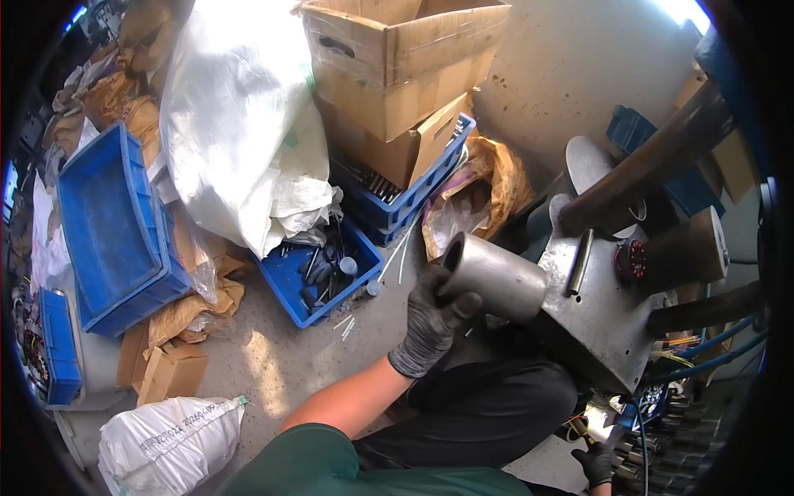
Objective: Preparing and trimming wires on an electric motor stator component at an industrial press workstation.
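green sleeve (298, 465) foremost, left forearm (351, 397) outstretched, left hand (434, 322) clasped around metal cylinder (500, 281), right hand (595, 463) low, grip unclear

1 thick gray metal tube (503, 279) lies on its side in the left hand (434, 318), hollow end facing left.

Fingertips of the grey-knit-gloved left grip (432, 318) are partly hidden at the hollow grey metal cylinder (504, 277); inside or behind, undeterminable. The slim yellowish item (582, 430) at the dark-gloved right grip (595, 463) is too small to identify. The upper edge crops the bulky white plastic sack (231, 107).
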A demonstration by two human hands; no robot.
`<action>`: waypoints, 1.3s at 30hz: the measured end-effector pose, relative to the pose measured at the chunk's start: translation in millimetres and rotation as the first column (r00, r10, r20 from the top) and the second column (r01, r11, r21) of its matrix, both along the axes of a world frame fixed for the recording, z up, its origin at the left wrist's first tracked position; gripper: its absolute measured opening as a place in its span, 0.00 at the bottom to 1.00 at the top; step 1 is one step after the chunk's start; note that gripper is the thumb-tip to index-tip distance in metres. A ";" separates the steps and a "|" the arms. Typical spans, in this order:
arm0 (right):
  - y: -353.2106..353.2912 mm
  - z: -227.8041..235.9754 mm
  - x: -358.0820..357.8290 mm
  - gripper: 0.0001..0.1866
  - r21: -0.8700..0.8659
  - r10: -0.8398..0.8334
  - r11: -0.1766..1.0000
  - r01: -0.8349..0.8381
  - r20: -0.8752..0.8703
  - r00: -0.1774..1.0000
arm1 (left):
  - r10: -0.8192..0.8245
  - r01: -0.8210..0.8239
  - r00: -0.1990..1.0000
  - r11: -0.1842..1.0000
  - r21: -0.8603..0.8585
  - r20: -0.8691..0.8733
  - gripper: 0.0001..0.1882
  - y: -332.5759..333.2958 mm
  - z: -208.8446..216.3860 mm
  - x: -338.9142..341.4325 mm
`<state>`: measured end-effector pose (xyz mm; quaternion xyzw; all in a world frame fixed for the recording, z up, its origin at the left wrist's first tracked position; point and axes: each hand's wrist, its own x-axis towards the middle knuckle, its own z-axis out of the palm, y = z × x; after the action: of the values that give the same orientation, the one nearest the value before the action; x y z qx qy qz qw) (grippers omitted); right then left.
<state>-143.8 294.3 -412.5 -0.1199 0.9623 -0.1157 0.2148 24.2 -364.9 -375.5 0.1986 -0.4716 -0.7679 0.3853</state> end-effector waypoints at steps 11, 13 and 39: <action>-83.7 26.2 24.7 0.08 -0.034 0.164 0.986 -0.160 0.208 0.964 | 0.172 -0.182 0.826 0.983 -0.035 0.537 0.33 -70.5 -203.6 -38.8; -96.3 22.2 33.2 0.08 -0.084 0.299 0.954 -0.288 0.231 0.926 | -0.038 -0.051 0.988 0.831 0.553 0.149 0.33 -52.8 -155.4 -65.3; -112.2 7.7 52.2 0.14 -0.060 0.255 0.967 -0.249 0.284 0.924 | -0.387 0.875 0.327 0.469 -0.122 0.862 0.24 -33.0 -227.0 -368.3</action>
<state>-91.6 182.0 -404.8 -0.2268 0.8957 -0.1146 0.3648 -344.1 -397.9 -602.5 0.1464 -0.8272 -0.5187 -0.1588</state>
